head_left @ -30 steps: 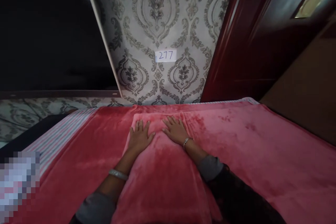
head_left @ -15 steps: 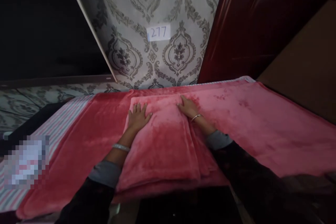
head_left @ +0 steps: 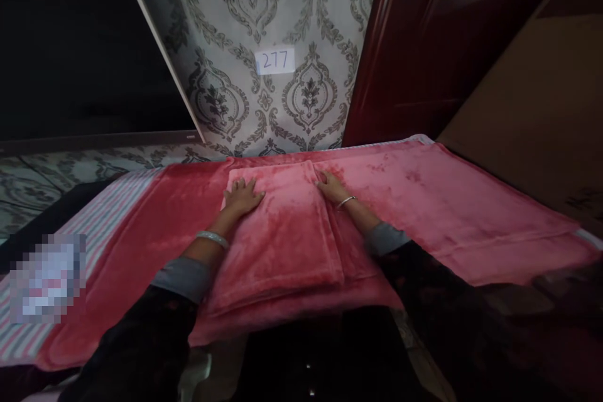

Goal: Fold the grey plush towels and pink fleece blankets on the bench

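Note:
A thick pink-red plush blanket lies folded into a neat rectangular stack (head_left: 287, 239) in front of me, on a wider spread of the same plush fabric (head_left: 452, 201). My left hand (head_left: 244, 196) rests flat near the stack's far left corner, fingers spread. At the far right edge of the stack is my right hand (head_left: 333, 188), thumb and index finger bent around the blanket's folded edge; its other fingers are hard to see. Both wrists carry bracelets.
Striped fabric (head_left: 117, 207) borders the spread on the left, with a blurred-out white item (head_left: 49, 282) on it. Behind stand a dark screen (head_left: 89, 44), a patterned wall with a paper marked 277 (head_left: 275, 60), and a dark red door (head_left: 424, 44). A brown panel (head_left: 532, 94) rises at right.
The view has shifted slightly to the right. My left hand stays flat on the stack, while my right hand's fingers have drawn in at the folded edge, which sits slightly raised there.

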Demonstrator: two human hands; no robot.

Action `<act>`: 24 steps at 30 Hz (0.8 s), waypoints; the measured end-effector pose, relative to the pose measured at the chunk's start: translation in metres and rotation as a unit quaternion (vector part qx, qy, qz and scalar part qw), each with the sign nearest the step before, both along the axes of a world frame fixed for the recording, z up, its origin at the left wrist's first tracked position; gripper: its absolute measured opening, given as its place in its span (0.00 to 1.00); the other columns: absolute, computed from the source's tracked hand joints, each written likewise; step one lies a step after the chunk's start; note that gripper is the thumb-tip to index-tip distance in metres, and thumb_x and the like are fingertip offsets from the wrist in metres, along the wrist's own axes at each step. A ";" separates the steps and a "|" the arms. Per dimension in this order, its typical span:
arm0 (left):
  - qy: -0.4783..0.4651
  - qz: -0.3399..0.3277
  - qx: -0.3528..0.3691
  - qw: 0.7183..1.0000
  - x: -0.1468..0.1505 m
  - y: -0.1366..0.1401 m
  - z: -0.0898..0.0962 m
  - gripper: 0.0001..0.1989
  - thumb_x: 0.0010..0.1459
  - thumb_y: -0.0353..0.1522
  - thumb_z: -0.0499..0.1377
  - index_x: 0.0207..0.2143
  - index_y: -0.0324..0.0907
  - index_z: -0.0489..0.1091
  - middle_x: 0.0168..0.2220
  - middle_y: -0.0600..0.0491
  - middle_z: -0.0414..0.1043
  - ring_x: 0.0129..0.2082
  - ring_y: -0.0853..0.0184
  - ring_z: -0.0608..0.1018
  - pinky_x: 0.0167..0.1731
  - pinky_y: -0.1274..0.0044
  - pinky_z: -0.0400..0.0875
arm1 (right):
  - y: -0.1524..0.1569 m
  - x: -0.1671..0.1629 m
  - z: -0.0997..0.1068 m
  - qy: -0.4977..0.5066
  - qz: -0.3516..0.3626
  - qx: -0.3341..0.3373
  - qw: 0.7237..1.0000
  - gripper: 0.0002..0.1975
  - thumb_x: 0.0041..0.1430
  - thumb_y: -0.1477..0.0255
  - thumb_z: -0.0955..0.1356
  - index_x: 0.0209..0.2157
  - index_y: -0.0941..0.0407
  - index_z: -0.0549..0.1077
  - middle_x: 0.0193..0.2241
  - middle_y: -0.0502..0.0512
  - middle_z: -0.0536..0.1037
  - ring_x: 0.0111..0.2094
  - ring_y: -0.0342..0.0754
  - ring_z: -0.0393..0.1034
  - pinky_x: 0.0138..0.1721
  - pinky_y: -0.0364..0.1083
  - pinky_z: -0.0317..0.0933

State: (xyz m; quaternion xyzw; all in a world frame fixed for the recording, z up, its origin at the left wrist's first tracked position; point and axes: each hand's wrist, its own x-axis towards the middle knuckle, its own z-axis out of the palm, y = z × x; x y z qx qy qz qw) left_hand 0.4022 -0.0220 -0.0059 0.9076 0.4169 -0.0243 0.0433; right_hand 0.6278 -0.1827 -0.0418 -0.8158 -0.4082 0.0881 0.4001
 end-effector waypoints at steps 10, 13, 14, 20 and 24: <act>0.001 -0.153 -0.020 0.988 0.005 -0.041 0.001 0.34 0.67 0.48 0.44 0.71 0.44 0.47 0.73 0.41 0.41 0.72 0.53 0.46 0.66 0.51 0.46 | -0.063 -0.037 -0.036 0.011 0.052 0.137 0.989 0.25 0.55 0.76 0.63 0.55 0.55 0.72 0.49 0.56 0.79 0.50 0.50 0.72 0.54 0.51 0.66; -0.010 -0.125 -0.006 0.992 0.003 -0.045 -0.011 0.33 0.68 0.48 0.43 0.70 0.44 0.49 0.73 0.41 0.41 0.72 0.52 0.46 0.65 0.49 0.47 | -0.062 -0.040 -0.034 -0.033 0.015 0.120 0.992 0.20 0.54 0.79 0.61 0.46 0.57 0.76 0.43 0.57 0.80 0.47 0.51 0.72 0.53 0.51 0.64; -0.016 -0.119 0.010 0.993 0.002 -0.047 -0.016 0.33 0.68 0.48 0.42 0.70 0.44 0.49 0.73 0.42 0.41 0.72 0.51 0.47 0.65 0.48 0.47 | -0.064 -0.042 -0.032 -0.036 0.010 0.112 0.993 0.18 0.53 0.80 0.62 0.43 0.57 0.77 0.41 0.58 0.80 0.46 0.51 0.72 0.53 0.51 0.64; -0.062 -0.117 0.106 0.986 -0.001 -0.054 -0.036 0.32 0.68 0.48 0.41 0.69 0.44 0.54 0.72 0.42 0.48 0.71 0.50 0.52 0.64 0.47 0.49 | -0.098 -0.071 -0.019 -0.106 -0.005 -0.041 0.993 0.16 0.67 0.67 0.61 0.32 0.58 0.76 0.36 0.62 0.77 0.38 0.51 0.70 0.42 0.47 0.62; -0.058 -0.116 0.081 0.988 0.000 -0.051 -0.032 0.33 0.68 0.48 0.41 0.69 0.45 0.53 0.72 0.42 0.46 0.71 0.49 0.51 0.64 0.47 0.49 | -0.110 -0.085 -0.014 -0.108 0.006 -0.107 0.988 0.14 0.65 0.64 0.64 0.29 0.56 0.74 0.29 0.56 0.77 0.30 0.47 0.68 0.31 0.44 0.56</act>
